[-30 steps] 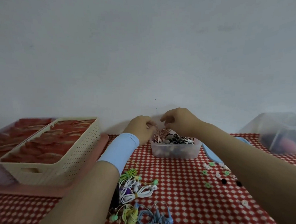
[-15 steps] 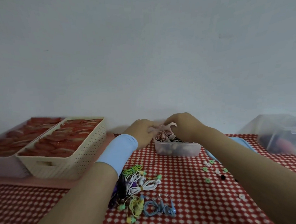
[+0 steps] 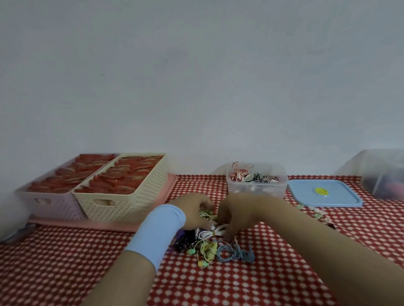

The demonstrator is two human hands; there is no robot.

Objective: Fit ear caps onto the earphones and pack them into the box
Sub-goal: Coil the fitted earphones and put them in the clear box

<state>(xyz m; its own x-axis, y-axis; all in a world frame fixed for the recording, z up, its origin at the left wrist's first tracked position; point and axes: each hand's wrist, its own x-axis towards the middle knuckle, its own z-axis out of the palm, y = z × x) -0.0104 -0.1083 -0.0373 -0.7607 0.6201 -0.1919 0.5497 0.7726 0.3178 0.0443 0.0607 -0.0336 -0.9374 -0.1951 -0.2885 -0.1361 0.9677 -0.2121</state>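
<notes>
The clear tub [image 3: 257, 187] at the back holds banded earphone coils, with its blue lid [image 3: 324, 195] lying flat just to its right. The cream basket [image 3: 125, 193] on the left holds red packets. Your earphones [image 3: 209, 247] lie heaped mid-desk [image 3: 61, 268] — the white bundle [image 3: 210, 233] runs left to right between your hands. Your left hand [image 3: 192, 210] curls down over a green coil [image 3: 206, 215], and your right hand [image 3: 235, 214] touches the white bundle with its fingertips; I cannot tell whether either grips. Ear caps [image 3: 318, 214] are scattered to the right — bare cloth lies nearer you.
</notes>
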